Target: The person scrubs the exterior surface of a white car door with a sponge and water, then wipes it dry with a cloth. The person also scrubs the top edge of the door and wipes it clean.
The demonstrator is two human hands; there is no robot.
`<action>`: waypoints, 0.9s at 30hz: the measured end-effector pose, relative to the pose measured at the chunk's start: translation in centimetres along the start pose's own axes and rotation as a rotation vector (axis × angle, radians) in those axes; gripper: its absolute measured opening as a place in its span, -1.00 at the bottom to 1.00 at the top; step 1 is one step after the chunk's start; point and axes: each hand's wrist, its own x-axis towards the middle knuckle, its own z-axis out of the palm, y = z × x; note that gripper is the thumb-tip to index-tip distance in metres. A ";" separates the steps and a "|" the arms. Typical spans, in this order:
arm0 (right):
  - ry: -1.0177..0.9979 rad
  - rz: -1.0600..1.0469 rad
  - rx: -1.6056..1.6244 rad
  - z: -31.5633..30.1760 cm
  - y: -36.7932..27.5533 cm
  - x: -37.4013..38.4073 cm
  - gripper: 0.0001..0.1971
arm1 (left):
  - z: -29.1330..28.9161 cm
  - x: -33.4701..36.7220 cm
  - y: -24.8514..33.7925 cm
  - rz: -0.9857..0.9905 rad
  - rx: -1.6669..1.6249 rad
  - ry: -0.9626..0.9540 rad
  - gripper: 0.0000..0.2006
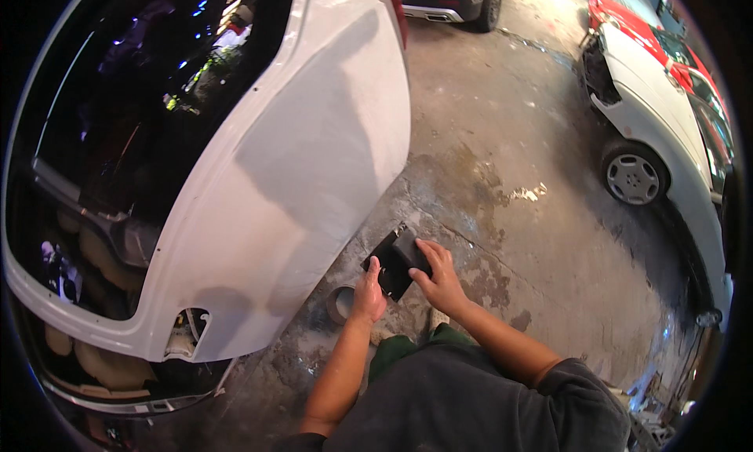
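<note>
Between my hands, just above the floor in this view, is a flat black sheet (390, 281) that looks like sandpaper. A dark grey block (408, 252) lies against its upper right part. My left hand (369, 297) pinches the sheet's left edge, thumb on top. Curled over the block from the right, my right hand (441, 279) has its thumb near the block's lower corner. The fingers beneath the sheet are hidden. Left of my hands stands a white car body panel (314, 154) with a smooth, dull surface and a shadow across it.
An opening (187, 330) shows near the panel's lower end, beside a dark car window (118, 138). A grey ring-shaped thing (339, 304) lies on the stained concrete floor (518, 240). Another white car (667, 99) stands at right, a dark vehicle (443, 3) at the far end.
</note>
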 end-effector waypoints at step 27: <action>0.294 0.393 0.665 -13.1 9.8 -5.9 -0.52 | 14.5 4.6 -7.7 -0.158 0.487 -0.353 -0.52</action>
